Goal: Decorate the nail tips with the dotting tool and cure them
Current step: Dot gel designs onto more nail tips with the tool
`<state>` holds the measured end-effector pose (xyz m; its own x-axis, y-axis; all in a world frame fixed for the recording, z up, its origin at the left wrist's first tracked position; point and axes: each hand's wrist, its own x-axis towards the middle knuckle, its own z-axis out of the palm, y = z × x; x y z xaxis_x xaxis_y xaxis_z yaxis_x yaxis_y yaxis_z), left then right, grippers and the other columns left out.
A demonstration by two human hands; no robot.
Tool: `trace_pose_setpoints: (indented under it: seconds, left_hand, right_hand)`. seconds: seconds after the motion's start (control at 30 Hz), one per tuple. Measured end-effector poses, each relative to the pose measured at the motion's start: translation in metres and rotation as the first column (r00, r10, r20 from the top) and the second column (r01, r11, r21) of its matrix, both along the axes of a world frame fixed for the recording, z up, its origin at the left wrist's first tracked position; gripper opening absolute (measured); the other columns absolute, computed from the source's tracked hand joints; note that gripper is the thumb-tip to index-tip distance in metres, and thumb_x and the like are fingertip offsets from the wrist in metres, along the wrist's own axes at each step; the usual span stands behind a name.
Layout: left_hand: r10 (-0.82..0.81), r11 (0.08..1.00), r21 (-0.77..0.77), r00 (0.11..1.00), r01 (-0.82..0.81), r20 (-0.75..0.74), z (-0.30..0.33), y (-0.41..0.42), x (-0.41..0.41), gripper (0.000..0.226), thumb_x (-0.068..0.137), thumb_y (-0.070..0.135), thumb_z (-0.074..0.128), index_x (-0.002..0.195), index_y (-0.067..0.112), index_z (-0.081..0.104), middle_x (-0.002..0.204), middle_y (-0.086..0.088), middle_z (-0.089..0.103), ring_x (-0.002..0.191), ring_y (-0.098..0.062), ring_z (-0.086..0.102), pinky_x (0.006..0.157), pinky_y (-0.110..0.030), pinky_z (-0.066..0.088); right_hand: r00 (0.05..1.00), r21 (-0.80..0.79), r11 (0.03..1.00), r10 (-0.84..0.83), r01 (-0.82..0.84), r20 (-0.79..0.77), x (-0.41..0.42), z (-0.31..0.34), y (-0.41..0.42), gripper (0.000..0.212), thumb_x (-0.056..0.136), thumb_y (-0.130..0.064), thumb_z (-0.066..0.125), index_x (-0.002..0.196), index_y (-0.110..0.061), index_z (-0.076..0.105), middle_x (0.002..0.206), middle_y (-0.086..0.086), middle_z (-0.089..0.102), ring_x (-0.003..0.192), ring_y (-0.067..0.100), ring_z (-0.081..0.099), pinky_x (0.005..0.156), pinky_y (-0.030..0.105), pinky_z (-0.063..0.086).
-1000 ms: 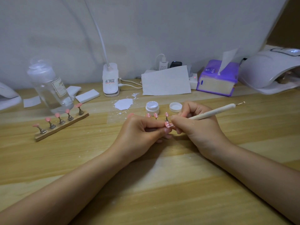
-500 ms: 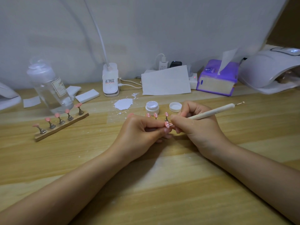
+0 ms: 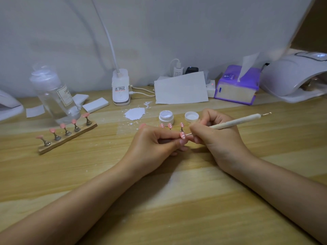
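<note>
1. My left hand (image 3: 155, 144) sits near the middle of the tabletop (image 3: 177, 200), fingers curled, thumb and forefinger pinching a pink nail tip (image 3: 183, 135) that carries white dots.
2. My right hand (image 3: 217, 137) is just beside it, fingers curled round the dotting tool (image 3: 235, 122). The white handle slants up toward the right edge; the thin metal point at the lower end touches or nearly touches the held nail tip. I cannot tell which.
3. Just behind my knuckles stand more dotted pink tips (image 3: 169, 125) on small metal stands; my hands hide what they stand on.
4. Behind those, an open small white jar (image 3: 166, 116) and its lid (image 3: 191, 116) lying beside it, apart from each other.
5. Left of the jar, a white smear (image 3: 134, 113) with flecks on the wood.
6. Toward the left edge, a wooden strip (image 3: 68, 137) with five plain pink tips on metal stands, set at a slant.
7. Behind the strip, a clear bottle (image 3: 54, 96) with a label, and white pads (image 3: 95, 104) beside it.
8. Along the far edge: a white clip lamp base (image 3: 120, 89) with its neck rising, a sheet of paper (image 3: 181, 89), a purple tissue pack (image 3: 236, 85).
9. Far right corner: the white curing lamp (image 3: 297, 76), opening facing the left edge.
</note>
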<state>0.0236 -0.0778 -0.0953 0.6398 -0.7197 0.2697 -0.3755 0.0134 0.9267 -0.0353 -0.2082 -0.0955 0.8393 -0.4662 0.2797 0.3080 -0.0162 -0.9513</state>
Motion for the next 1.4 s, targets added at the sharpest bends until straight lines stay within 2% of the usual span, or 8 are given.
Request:
trace_pose_setpoints:
  seconds: [0.13, 0.37, 0.47, 0.6, 0.7, 0.93, 1.23, 1.4]
  left_hand:
    - [0.032, 0.998, -0.052, 0.999, -0.030, 0.036, 0.001, 0.000, -0.003, 0.013, 0.080, 0.005, 0.065, 0.081, 0.015, 0.073, 0.077, 0.000, 0.073, 0.070, -0.006, 0.069, 0.057, -0.016, 0.053]
    - [0.325, 0.920, -0.358, 0.818, -0.158, 0.475, 0.011, 0.009, -0.001, 0.011, 0.082, 0.006, 0.061, 0.090, 0.012, 0.065, 0.090, -0.006, 0.064, 0.083, -0.010, 0.063, 0.059, -0.023, 0.054]
    - [0.448, 0.874, -0.374, 0.814, -0.311, 0.369, 0.016, 0.015, 0.012, 0.013, 0.083, 0.007, 0.064, 0.085, 0.020, 0.065, 0.090, 0.004, 0.065, 0.084, -0.010, 0.063, 0.068, -0.033, 0.055]
    - [0.447, 0.870, -0.312, 0.877, -0.381, 0.175, 0.020, 0.025, 0.028, 0.023, 0.078, 0.005, 0.068, 0.075, 0.028, 0.065, 0.084, 0.007, 0.067, 0.077, -0.007, 0.061, 0.061, -0.012, 0.051]
    - [0.444, 0.887, -0.189, 0.891, -0.422, 0.094, 0.021, 0.029, 0.038, 0.020, 0.076, 0.006, 0.071, 0.073, 0.025, 0.067, 0.071, 0.014, 0.067, 0.070, -0.007, 0.060, 0.059, -0.019, 0.054]
    - [0.365, 0.924, 0.026, 0.900, -0.382, 0.239, 0.021, 0.030, 0.035, 0.017, 0.075, 0.008, 0.071, 0.066, 0.022, 0.066, 0.063, 0.023, 0.063, 0.060, 0.006, 0.056, 0.060, -0.003, 0.042]
    - [0.233, 0.949, 0.101, 0.879, -0.299, 0.415, 0.015, 0.027, 0.040, 0.020, 0.077, -0.001, 0.066, 0.068, 0.017, 0.067, 0.074, 0.000, 0.067, 0.073, -0.013, 0.056, 0.071, -0.018, 0.041]
    - [0.246, 0.956, 0.080, 0.920, -0.282, 0.305, 0.013, 0.025, 0.041, 0.013, 0.075, 0.001, 0.071, 0.070, 0.013, 0.071, 0.080, 0.004, 0.060, 0.074, -0.001, 0.054, 0.064, -0.007, 0.042]
  right_hand:
    - [0.999, 0.210, 0.976, -0.051, 0.050, -0.001, 0.002, 0.002, -0.002, 0.043, 0.080, 0.009, 0.054, 0.049, -0.015, 0.036, 0.035, -0.005, 0.040, 0.031, 0.002, 0.040, 0.051, 0.024, 0.055]
    - [0.996, 0.286, 0.954, -0.090, 0.087, -0.004, 0.003, 0.004, -0.003, 0.042, 0.082, -0.004, 0.060, 0.051, -0.018, 0.036, 0.039, -0.009, 0.042, 0.030, 0.001, 0.034, 0.043, 0.015, 0.046]
    - [0.997, 0.276, 0.958, -0.081, 0.081, -0.009, 0.002, 0.004, -0.003, 0.043, 0.083, -0.005, 0.061, 0.050, -0.018, 0.036, 0.040, -0.008, 0.042, 0.030, 0.001, 0.034, 0.043, 0.015, 0.046]
    - [0.997, 0.271, 0.960, -0.069, 0.071, -0.016, 0.002, 0.005, -0.003, 0.041, 0.083, -0.005, 0.061, 0.051, -0.017, 0.037, 0.040, -0.008, 0.041, 0.031, 0.001, 0.034, 0.044, 0.016, 0.047]
    - [0.997, 0.253, 0.965, -0.067, 0.071, -0.024, 0.001, 0.005, -0.003, 0.040, 0.083, -0.004, 0.060, 0.052, -0.016, 0.037, 0.040, -0.007, 0.040, 0.031, 0.002, 0.035, 0.044, 0.016, 0.047]
    - [0.997, 0.241, 0.968, -0.063, 0.070, -0.035, 0.001, 0.004, -0.003, 0.043, 0.083, -0.004, 0.060, 0.048, -0.018, 0.039, 0.040, -0.007, 0.041, 0.032, 0.002, 0.036, 0.043, 0.016, 0.046]
    - [0.998, 0.213, 0.975, -0.059, 0.065, -0.037, 0.002, 0.004, -0.003, 0.042, 0.083, -0.003, 0.059, 0.050, -0.016, 0.038, 0.039, -0.009, 0.040, 0.031, 0.001, 0.036, 0.042, 0.016, 0.046]
    - [0.997, 0.199, 0.978, -0.057, 0.065, -0.043, 0.002, 0.003, -0.003, 0.041, 0.083, -0.003, 0.060, 0.051, -0.016, 0.038, 0.039, -0.008, 0.038, 0.032, 0.002, 0.036, 0.043, 0.016, 0.046]
